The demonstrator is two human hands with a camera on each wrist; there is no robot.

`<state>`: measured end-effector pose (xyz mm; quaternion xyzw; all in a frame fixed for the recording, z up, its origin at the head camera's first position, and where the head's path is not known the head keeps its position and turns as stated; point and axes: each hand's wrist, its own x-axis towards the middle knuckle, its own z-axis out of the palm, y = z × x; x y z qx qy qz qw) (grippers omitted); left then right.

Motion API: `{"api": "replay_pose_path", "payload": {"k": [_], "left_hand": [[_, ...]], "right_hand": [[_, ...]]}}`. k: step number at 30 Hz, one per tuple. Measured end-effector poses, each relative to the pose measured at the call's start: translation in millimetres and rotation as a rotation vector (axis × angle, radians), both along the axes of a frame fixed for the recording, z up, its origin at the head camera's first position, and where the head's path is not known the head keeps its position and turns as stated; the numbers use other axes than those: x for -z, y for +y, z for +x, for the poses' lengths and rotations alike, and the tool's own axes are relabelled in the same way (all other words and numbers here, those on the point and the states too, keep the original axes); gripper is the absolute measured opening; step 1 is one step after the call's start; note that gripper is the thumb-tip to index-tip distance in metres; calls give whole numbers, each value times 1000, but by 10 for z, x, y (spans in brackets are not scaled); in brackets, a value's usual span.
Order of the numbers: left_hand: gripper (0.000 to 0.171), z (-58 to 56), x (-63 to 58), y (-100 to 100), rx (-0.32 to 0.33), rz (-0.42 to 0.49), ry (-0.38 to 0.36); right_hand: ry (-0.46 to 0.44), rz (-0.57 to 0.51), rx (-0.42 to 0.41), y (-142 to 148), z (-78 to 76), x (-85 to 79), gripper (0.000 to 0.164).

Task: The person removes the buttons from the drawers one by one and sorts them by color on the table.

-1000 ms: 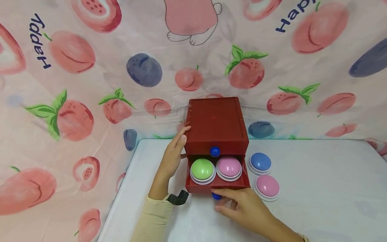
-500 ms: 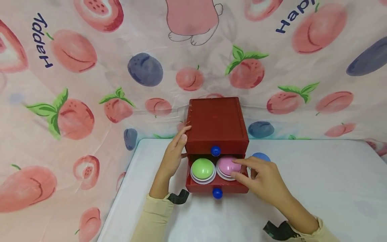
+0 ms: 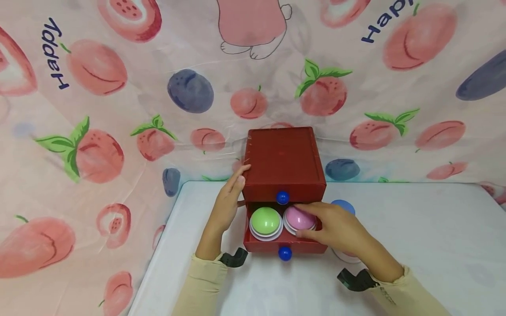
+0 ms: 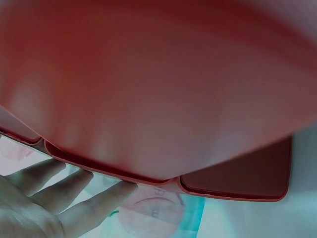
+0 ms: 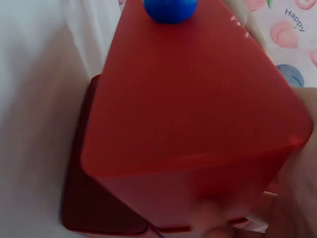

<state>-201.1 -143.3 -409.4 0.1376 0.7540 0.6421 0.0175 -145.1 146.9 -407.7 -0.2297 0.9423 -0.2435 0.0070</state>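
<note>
A red two-drawer box [image 3: 281, 158] stands against the cloth backdrop. Its lower drawer [image 3: 265, 247] is pulled out and holds a green dome-topped push button [image 3: 265, 220] and a pink dome-topped push button [image 3: 297, 218], side by side on white bases. My right hand [image 3: 341, 226] grips the pink one, index finger behind it and thumb in front; the remaining fingers are hidden. My left hand [image 3: 227, 202] lies with extended fingers along the box's left side, fingertips at the top edge. In the left wrist view, spread fingers [image 4: 99, 206] touch the red wall.
A blue push button [image 3: 344, 205] sits on the white table [image 3: 427, 245] right of the box, partly behind my right hand. Mostly hidden under that hand is another button, its white base [image 3: 349, 258] showing. Blue ball knobs mark the upper drawer [image 3: 257, 193] and lower drawer.
My right hand has left the lower drawer's blue knob, come up to the pink button from the right, and closed round it. The left hand and box have stayed put.
</note>
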Motion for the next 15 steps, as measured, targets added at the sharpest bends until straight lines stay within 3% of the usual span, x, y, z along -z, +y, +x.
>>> {"api": "replay_pose_path", "payload": {"k": [5, 11, 15], "left_hand": [[43, 0, -8, 8, 16, 17, -1], [44, 9, -27, 13, 17, 18, 1], [44, 11, -30, 5, 12, 21, -3]], "right_hand": [[-43, 24, -40, -8, -27, -16, 68], [-52, -9, -25, -20, -17, 13, 63], [-87, -10, -3, -40, -3, 41, 69]]}}
